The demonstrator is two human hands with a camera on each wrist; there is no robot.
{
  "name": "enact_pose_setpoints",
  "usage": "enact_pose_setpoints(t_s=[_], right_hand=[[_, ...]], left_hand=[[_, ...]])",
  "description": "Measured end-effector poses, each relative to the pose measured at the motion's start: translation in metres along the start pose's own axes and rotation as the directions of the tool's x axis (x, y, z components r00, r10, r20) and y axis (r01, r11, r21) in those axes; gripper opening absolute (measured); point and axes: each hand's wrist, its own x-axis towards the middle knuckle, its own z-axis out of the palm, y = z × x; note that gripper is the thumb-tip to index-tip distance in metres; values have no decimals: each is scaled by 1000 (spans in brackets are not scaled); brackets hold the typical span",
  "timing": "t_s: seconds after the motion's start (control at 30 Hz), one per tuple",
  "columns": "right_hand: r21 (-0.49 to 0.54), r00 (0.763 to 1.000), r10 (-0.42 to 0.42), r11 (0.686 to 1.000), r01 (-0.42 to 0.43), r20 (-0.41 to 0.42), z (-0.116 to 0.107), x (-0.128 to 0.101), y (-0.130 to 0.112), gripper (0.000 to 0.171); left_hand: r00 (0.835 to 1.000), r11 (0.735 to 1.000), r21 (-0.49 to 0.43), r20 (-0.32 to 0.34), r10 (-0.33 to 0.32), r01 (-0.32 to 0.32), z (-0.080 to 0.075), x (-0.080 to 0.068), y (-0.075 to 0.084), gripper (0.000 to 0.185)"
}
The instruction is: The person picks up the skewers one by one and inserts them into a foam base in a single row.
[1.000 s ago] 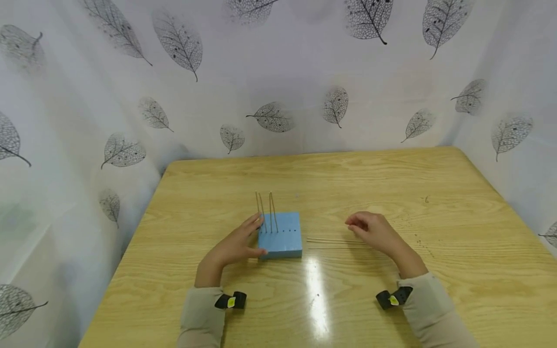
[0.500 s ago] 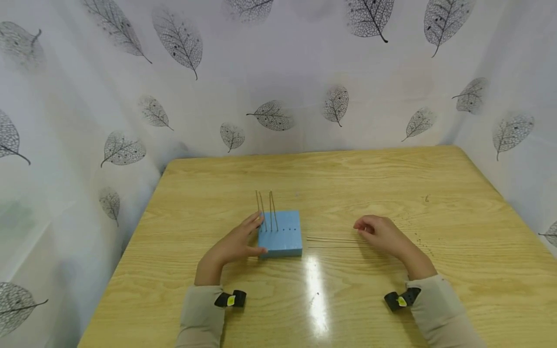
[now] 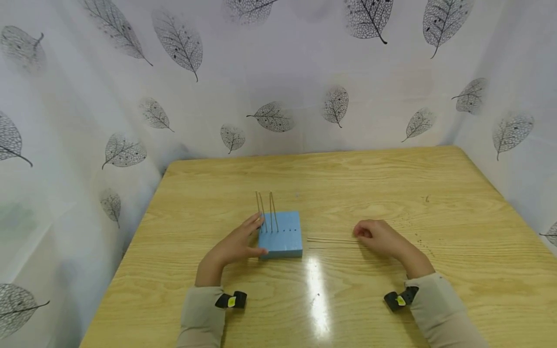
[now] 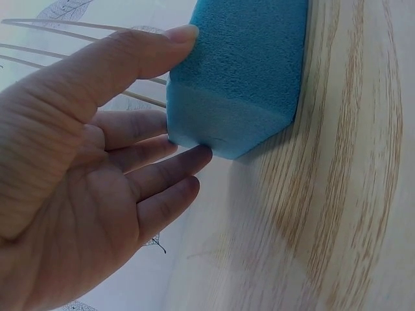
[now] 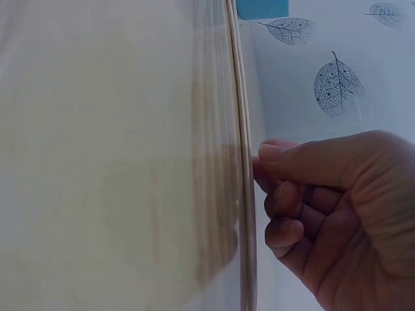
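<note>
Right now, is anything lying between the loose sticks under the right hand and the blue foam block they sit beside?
Nothing visible. The right hand touches the ends of the loose sticks on the table; only bare wood lies between them and the blue foam block. The left hand steadies the block's far side, and four upright sticks occupy its left holes.

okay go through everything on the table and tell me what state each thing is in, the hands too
blue foam block: flat on the table, braced from its left side.
upright sticks: four, standing in the block's back left part.
loose sticks: two, lying flat right of the block.
left hand: straight fingers and thumb pressed against the block.
right hand: fingers curled, fingertips at the loose sticks' right end.
table: wooden, glossy.
</note>
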Motion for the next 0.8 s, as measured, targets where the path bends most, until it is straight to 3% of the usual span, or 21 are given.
enact_pose_setpoints(t_s=[0.4, 0.8], right_hand=[[-61, 998, -61, 996, 61, 12, 1, 3, -5, 10], [-72, 1000, -13, 997, 14, 12, -1, 6, -6, 11]], left_hand=[[1000, 1000, 2, -4, 14, -14, 1, -1, 0, 87], [1000, 1000, 3, -7, 12, -12, 1, -1, 1, 86]])
